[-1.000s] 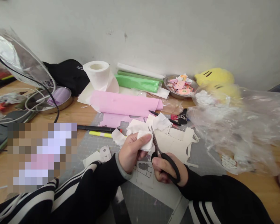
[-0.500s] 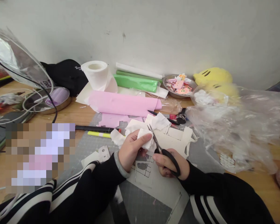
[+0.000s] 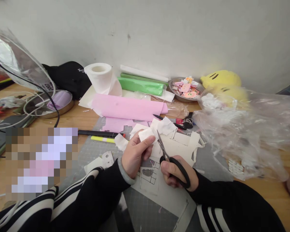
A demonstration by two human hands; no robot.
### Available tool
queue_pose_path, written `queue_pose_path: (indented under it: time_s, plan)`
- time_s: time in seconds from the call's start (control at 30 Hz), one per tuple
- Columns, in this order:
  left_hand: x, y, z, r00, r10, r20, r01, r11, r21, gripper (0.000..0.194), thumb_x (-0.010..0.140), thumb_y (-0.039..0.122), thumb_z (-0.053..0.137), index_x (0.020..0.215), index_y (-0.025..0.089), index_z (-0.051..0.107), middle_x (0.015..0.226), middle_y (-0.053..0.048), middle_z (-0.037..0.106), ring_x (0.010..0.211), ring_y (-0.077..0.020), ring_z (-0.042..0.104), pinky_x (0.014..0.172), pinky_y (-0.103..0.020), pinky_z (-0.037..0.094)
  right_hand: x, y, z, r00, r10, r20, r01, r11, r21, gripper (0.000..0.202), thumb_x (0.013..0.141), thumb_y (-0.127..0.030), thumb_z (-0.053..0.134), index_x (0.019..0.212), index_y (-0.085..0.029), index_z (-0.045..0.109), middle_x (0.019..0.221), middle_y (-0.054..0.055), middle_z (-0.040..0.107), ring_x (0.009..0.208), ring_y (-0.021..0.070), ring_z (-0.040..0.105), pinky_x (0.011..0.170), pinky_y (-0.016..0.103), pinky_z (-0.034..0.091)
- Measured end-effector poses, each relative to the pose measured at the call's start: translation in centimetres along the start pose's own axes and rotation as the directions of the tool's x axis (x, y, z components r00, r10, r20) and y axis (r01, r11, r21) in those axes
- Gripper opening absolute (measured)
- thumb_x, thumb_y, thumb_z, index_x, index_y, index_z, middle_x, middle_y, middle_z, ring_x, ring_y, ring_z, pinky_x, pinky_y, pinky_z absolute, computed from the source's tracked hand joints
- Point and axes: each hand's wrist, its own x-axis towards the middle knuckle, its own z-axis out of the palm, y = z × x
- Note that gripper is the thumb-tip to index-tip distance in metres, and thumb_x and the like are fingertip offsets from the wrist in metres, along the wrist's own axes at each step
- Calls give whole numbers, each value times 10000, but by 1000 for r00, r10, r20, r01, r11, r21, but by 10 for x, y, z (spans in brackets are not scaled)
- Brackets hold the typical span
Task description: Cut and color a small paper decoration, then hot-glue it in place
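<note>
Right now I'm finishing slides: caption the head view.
Left hand pinching a white piece, right hand holding black-handled scissors, above a cluttered cutting mat.

Matt against glossy
The held white paper (image 3: pixel 146 134) looks matt; scissors (image 3: pixel 166 155) have metal blades, smooth black handles; the bag (image 3: pixel 234 125) at right is crinkled, shiny plastic.

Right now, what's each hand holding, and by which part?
The left hand pinches a white piece near its lower edge; the right hand holds scissors by the black handles.
</note>
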Motion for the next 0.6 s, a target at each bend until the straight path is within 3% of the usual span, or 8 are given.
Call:
queue_pose_path:
  time_s: [0.33,0.6]
  plan:
    - [-1,-4,-2,999,-3,44,-2,994,113,461,771,510,575,543,160,381,432,68,355,395,-32,278,428,-203,200,1,4,-3,997,33,72,-31,999,-33,566,674,-711,532,537,-174,415,374,-61,402,296,45,371,273,162,271]
    - [0,-1,-3,996,-32,79,28,998,54,422,744,455,609,530,164,391,406,78,308,394,-40,248,431,-219,177,1,1,1,996,55,75,-54,998,-21,612,606,-775,527,549,-177,408,376,-62,411,303,38,371,275,157,257]
